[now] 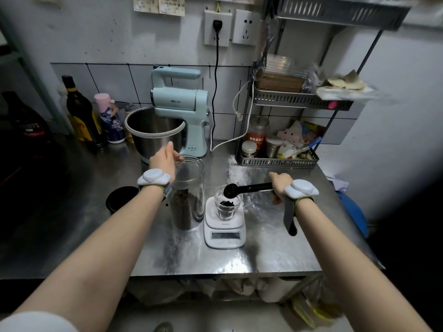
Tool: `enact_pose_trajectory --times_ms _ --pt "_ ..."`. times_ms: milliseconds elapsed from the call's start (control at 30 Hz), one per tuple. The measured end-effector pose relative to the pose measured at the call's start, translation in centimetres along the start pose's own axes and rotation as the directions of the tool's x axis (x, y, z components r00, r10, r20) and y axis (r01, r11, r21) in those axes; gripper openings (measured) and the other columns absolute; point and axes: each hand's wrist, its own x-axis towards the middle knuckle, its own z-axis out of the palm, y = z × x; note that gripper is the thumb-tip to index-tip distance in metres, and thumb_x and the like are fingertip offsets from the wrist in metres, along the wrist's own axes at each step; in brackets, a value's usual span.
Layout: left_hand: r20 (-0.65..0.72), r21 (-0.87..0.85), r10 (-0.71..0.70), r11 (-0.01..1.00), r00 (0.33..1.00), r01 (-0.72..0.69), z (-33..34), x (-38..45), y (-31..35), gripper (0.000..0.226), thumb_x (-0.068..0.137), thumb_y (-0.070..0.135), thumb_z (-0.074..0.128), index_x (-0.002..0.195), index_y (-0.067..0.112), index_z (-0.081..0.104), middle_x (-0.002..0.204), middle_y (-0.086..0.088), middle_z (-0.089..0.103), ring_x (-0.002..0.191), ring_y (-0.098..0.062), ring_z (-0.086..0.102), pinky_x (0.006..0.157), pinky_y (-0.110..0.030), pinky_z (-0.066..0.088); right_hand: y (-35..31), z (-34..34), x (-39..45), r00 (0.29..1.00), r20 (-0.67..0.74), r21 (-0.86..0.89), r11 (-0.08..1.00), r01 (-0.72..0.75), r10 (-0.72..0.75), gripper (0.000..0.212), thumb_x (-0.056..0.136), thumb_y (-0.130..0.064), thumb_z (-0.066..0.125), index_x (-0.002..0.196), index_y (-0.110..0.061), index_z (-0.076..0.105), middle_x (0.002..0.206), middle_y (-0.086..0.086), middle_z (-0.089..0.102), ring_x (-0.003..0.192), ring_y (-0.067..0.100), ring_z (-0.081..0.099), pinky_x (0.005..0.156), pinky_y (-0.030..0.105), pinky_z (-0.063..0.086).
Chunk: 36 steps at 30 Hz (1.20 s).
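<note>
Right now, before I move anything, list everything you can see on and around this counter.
glass jar: one, clear with dark beans, left of the scale
scale: one, white, counter middle
glass cup: one, clear, on the scale, beans inside
scoop: one, black, above the cup
lid: one, black, left of the jar
stand mixer: one, pale blue, steel bowl, counter back
bottles: two, dark and pink-capped, back left
rack: one, steel, back right, jars and packets inside
sockets: two, white, wall
counter: one, steel
left hand: grips the jar's rim
right hand: holds the scoop's handle
</note>
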Motion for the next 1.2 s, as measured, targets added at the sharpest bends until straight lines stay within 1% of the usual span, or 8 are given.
enact_pose_trajectory --times_ms 133,200,367,500,700,800,967,1200 --pt "0.007 -0.033 -0.005 0.999 1.000 0.005 -0.1 -0.2 0.2 0.050 0.100 0.038 0.023 0.077 0.013 0.059 0.079 -0.001 0.065 0.084 -0.026 0.063 0.085 -0.033 0.045 -0.9 0.4 -1.4 0.991 0.050 -0.017 0.992 0.123 -0.122 0.026 0.094 -0.021 0.048 0.076 -0.005 0.040 0.081 0.017 0.047 0.074 0.037 0.060 0.056 0.039 0.055" --pt "0.003 -0.033 -0.006 0.999 1.000 0.007 -0.2 -0.4 0.4 0.049 0.100 0.038 0.023 0.074 0.015 0.058 0.079 0.000 0.065 0.082 -0.024 0.062 0.086 -0.032 0.044 -1.3 0.8 -2.0 0.976 0.038 -0.088 0.972 0.217 -0.215 0.026 0.093 -0.025 0.054 0.092 -0.005 0.037 0.102 0.019 0.050 0.093 0.034 0.059 0.066 0.033 0.054" --pt "-0.001 -0.029 -0.013 0.999 1.000 0.012 -0.3 -0.6 0.7 0.048 0.101 0.036 0.024 0.081 0.010 0.060 0.081 -0.002 0.063 0.081 -0.021 0.057 0.081 -0.028 0.040 -2.2 1.1 -4.4 0.842 0.247 -0.377 0.753 0.540 -0.480 0.039 0.091 -0.021 0.058 0.119 0.000 0.041 0.129 0.020 0.040 0.111 0.032 0.047 0.097 0.039 0.040" --pt "0.007 -0.033 -0.021 0.999 1.000 0.021 -0.3 -0.5 0.5 0.050 0.100 0.038 0.024 0.082 0.009 0.060 0.082 -0.004 0.064 0.080 -0.022 0.059 0.080 -0.028 0.041 -2.4 1.2 -5.1 0.761 0.321 -0.438 0.624 0.647 -0.564 0.038 0.086 -0.019 0.063 0.114 -0.004 0.044 0.122 0.015 0.042 0.107 0.033 0.049 0.093 0.045 0.043" --pt "0.011 -0.060 -0.037 0.997 0.999 0.038 -0.4 -0.5 0.5 0.049 0.100 0.039 0.024 0.080 0.012 0.060 0.081 -0.005 0.067 0.084 -0.026 0.064 0.086 -0.032 0.046 -2.7 1.2 -5.6 0.738 0.329 -0.455 0.586 0.671 -0.590 0.036 0.084 -0.016 0.064 0.112 -0.006 0.044 0.117 0.014 0.043 0.099 0.030 0.049 0.088 0.046 0.045" --pt "0.015 -0.065 -0.031 0.997 0.999 0.031 -0.5 -0.7 0.9 0.048 0.100 0.037 0.024 0.078 0.012 0.059 0.078 -0.002 0.066 0.085 -0.026 0.065 0.088 -0.033 0.046 -3.2 0.8 -5.7 0.715 0.322 -0.416 0.586 0.695 -0.621 0.036 0.083 -0.016 0.065 0.112 -0.005 0.046 0.116 0.014 0.045 0.094 0.025 0.048 0.088 0.039 0.044" --pt "0.025 -0.138 -0.072 0.988 0.997 0.075 -0.4 -0.7 0.8 0.049 0.099 0.039 0.026 0.068 0.018 0.056 0.076 -0.003 0.068 0.081 -0.027 0.069 0.089 -0.038 0.051 -6.2 -0.8 -6.4 0.706 0.248 -0.316 0.633 0.706 -0.663 0.040 0.085 -0.020 0.066 0.116 -0.003 0.047 0.120 0.014 0.046 0.109 0.026 0.049 0.095 0.032 0.039" --pt "0.010 -0.173 -0.095 0.980 0.995 0.095 -0.5 -0.9 1.2 0.048 0.100 0.037 0.029 0.077 0.008 0.060 0.078 -0.008 0.068 0.069 -0.019 0.063 0.082 -0.030 0.051 -12.2 -4.1 -7.9 0.640 0.130 -0.306 0.584 0.752 -0.757 0.043 0.088 -0.031 0.063 0.119 -0.005 0.048 0.119 0.012 0.055 0.096 0.016 0.045 0.078 0.020 0.031"
